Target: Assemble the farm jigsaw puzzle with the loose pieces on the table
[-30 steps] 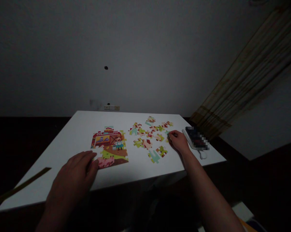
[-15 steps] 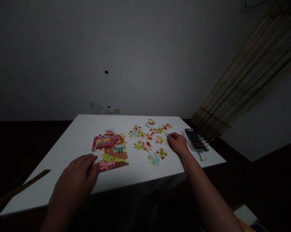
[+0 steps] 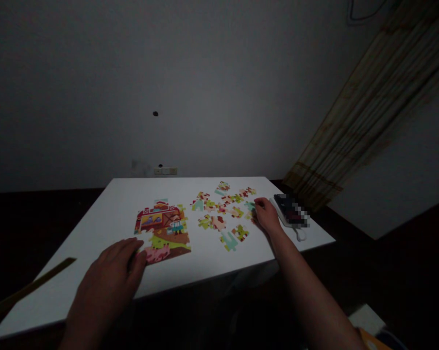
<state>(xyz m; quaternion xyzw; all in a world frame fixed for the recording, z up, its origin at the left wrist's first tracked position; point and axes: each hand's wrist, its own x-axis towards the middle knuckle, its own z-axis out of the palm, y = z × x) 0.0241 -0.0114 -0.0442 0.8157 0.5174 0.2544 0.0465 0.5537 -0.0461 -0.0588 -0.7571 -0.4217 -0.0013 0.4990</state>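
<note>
Two bare hands at a white table (image 3: 95, 218), one at each end of a jigsaw job. The joined-up part of the puzzle (image 3: 168, 228) lies flat left of the middle: red barn up top, a figure in a teal outfit, a pink pig at the near edge, knobs sticking out along the right side.

Left hand (image 3: 108, 277) rests at the near left corner of it, fingers bent and side by side, thumb spread off from them with a dark gap between, thumb tip right by the pig. Can't tell if the fingertips press on the puzzle or just the tabletop.

Right hand (image 3: 266, 216) is over at the right edge of the loose pieces (image 3: 218, 222), which lie scattered right of the joined part. Thumb and index come close together just beside a pale teal piece (image 3: 249, 206); too dim to say whether they're pinching it. Just past that hand, a dark, partly pixelated slab (image 3: 288, 208) sits near the table's right edge, with a white loop (image 3: 301, 235) next to it.
</note>
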